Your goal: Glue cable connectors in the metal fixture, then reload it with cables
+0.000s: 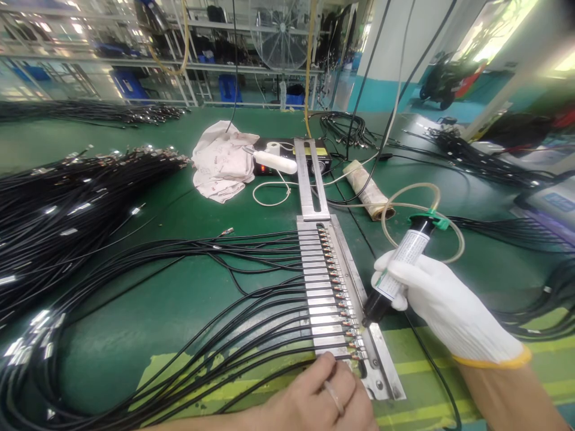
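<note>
My right hand (442, 305), in a white glove, is closed around a black dispensing syringe (398, 272) with a white label and a clear hose. Its tip touches down by the copper cable ends near the front of a long metal fixture (335, 287). Several black cables (251, 323) lie clamped side by side in the fixture's slots. My bare left hand (318, 398), with a ring on one finger, rests on the cables at the fixture's near end, fingers curled and pressed down on them.
A big bundle of black cables (63, 209) fills the left of the green table (202, 197). A white cloth (222, 158), a white-handled tool (276, 160), a black control box (309, 157) and a paper roll (368, 188) lie behind. More cables (476, 158) lie at right.
</note>
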### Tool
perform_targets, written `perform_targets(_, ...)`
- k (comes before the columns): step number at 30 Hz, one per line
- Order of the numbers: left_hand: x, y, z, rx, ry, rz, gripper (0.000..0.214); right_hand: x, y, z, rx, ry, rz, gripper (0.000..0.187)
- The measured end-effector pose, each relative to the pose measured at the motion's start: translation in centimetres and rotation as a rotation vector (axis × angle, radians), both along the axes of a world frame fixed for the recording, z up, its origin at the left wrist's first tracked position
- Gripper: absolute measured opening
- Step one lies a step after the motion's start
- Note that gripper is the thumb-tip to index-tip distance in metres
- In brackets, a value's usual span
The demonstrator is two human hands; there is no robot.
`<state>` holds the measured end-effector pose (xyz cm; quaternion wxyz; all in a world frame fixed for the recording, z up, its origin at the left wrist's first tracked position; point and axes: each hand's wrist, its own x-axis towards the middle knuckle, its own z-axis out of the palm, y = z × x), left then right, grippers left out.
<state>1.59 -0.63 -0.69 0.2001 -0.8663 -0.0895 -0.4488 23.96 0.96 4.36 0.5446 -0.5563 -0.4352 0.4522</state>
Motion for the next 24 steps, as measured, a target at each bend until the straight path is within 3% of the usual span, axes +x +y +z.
perform_targets(24,-0.59,0.13,-0.91,0.011,0.077,-0.016,0.038,-0.11,-0.22,-0.03,-0.029,0.010,0.012,0.051)
